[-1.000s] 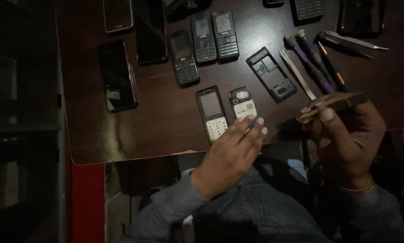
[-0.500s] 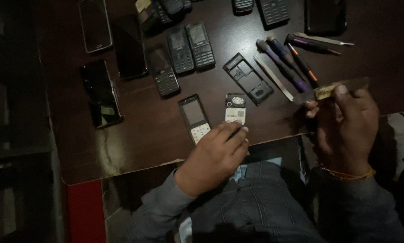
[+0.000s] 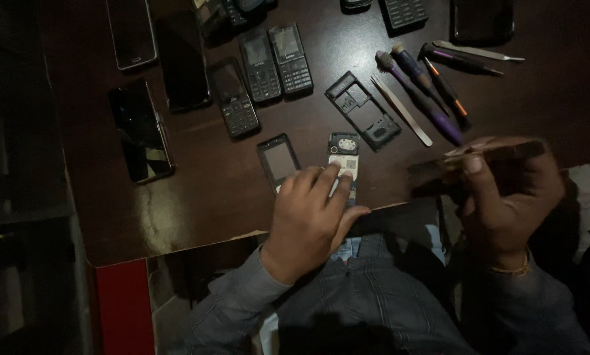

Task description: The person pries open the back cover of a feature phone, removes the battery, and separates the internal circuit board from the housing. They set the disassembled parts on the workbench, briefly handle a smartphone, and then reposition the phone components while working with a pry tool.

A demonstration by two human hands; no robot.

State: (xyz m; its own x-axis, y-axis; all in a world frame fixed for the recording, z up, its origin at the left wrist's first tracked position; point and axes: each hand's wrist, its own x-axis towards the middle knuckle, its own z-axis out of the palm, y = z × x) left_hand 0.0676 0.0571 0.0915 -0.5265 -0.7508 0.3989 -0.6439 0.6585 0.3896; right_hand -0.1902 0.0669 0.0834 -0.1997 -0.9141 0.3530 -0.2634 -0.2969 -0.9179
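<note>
The left hand (image 3: pixel 308 220) lies flat over the near edge of the dark wooden table (image 3: pixel 196 197), fingers spread only a little, the fingertips pressing on an opened phone body (image 3: pixel 343 154) — a small, bare circuit board with a round part at its far end. Just beside it, touching or nearly so, sits a keypad phone front (image 3: pixel 278 161) with its screen up. The right hand (image 3: pixel 505 190) hovers off to the side, closed around a thin, flat, dark piece (image 3: pixel 492 152) pinched between thumb and fingers; it is blurred, so it may be a phone cover or a battery, I cannot tell which.

The board looks light, stiff and fragile — best taken by its long edges, not by the components on its face, and it would slide easily on the polished wood unless pinned as it is now.

Farther back lie an empty phone back housing (image 3: pixel 362 110), metal tweezers (image 3: pixel 402 110), purple-handled screwdrivers (image 3: pixel 418 95), several keypad phones (image 3: pixel 276 62) in a row, and dark smartphones (image 3: pixel 140 139) to the left.
</note>
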